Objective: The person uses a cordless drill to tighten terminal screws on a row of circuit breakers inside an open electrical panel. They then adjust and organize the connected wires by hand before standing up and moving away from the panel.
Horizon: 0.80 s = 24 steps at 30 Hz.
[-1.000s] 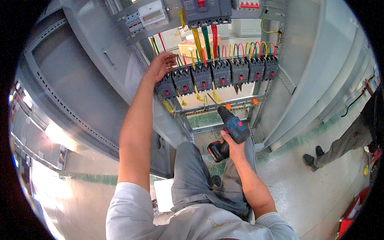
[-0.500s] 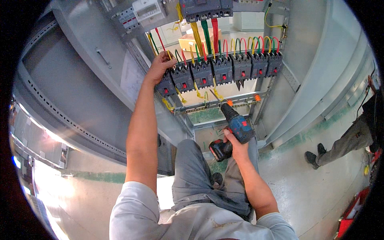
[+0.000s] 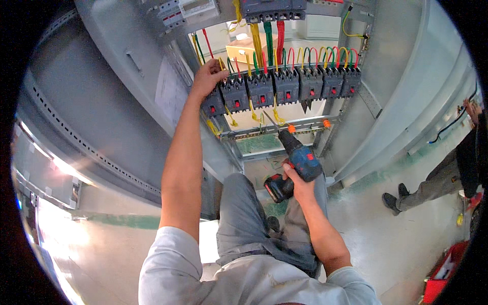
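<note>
My left hand [image 3: 207, 80] reaches to the top of the leftmost circuit breaker [image 3: 213, 105]. Its fingers are bent together beside a short yellow wire [image 3: 221, 64]; what lies between the fingertips is too small to make out. In my right hand [image 3: 301, 187] is a blue and black cordless drill [image 3: 304, 158], gripped by its handle. The drill's long thin bit [image 3: 271, 119] points up and to the left, below the breaker row and apart from it. Several dark grey breakers [image 3: 260, 91] with red switches stand side by side, with yellow, green and red wires arching from their tops.
A larger breaker [image 3: 273, 9] hangs above the row, with thick coloured cables. Grey cabinet panels rise at the left [image 3: 117, 66] and right [image 3: 401, 76]. Orange insulators [image 3: 291, 128] sit on the lower rail. Another person's leg [image 3: 424, 194] and a red box [image 3: 445, 272] are at the right.
The view has shifted slightly, so the cabinet sits a little further right. My left hand stays at the leftmost breaker and the drill stays in my right hand, almost unmoved.
</note>
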Each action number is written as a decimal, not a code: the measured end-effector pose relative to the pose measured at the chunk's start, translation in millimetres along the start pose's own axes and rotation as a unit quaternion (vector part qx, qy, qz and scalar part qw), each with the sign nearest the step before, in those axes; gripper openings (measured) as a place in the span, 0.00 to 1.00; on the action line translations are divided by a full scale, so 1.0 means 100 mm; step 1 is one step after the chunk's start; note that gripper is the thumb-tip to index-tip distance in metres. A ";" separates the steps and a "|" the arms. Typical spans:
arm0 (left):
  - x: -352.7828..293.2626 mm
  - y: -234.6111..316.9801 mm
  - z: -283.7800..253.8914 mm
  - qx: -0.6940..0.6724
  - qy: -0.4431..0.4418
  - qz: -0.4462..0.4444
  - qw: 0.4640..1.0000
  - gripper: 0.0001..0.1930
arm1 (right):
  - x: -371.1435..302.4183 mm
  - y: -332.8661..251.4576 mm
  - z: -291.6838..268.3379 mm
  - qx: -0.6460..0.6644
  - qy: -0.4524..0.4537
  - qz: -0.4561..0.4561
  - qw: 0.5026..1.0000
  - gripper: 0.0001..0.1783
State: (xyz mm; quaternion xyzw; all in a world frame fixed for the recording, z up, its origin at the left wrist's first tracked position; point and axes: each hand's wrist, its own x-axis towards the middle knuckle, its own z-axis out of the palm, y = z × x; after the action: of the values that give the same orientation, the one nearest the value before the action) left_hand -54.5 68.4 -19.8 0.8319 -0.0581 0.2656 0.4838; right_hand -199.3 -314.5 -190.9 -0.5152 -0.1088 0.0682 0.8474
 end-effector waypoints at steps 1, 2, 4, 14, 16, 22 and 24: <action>0.00 0.04 0.01 0.012 -0.006 -0.014 1.000 0.16 | -0.01 -0.02 0.00 -0.022 -0.003 -0.004 1.000 0.09; -0.01 0.09 0.00 0.023 -0.011 -0.028 0.999 0.16 | -0.02 -0.03 0.02 -0.051 -0.011 -0.028 0.998 0.10; -0.04 0.15 0.00 0.012 -0.016 -0.047 0.999 0.16 | -0.06 -0.04 0.16 -0.108 -0.028 -0.073 0.991 0.12; -0.10 0.05 0.01 -0.017 -0.006 -0.061 0.998 0.14 | 0.27 -0.13 1.33 -0.264 -0.023 -0.318 0.910 0.29; -0.15 0.08 0.01 0.030 0.022 -0.038 0.999 0.15 | 0.28 -0.03 1.44 -0.260 -0.007 -0.311 0.914 0.30; -0.06 -0.06 0.06 0.087 0.033 -0.047 0.995 0.15 | 0.39 0.13 1.58 -0.301 0.006 -0.316 0.899 0.40; -0.06 -0.07 0.06 0.099 0.040 -0.044 0.993 0.16 | 0.43 0.15 1.65 -0.297 0.017 -0.335 0.894 0.40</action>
State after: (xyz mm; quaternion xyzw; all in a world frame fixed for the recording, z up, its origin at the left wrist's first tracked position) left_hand -54.6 65.9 -30.7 0.8661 0.0247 0.2812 0.4125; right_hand -200.1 -155.8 -126.2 -0.6771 -0.2755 -0.2638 0.6294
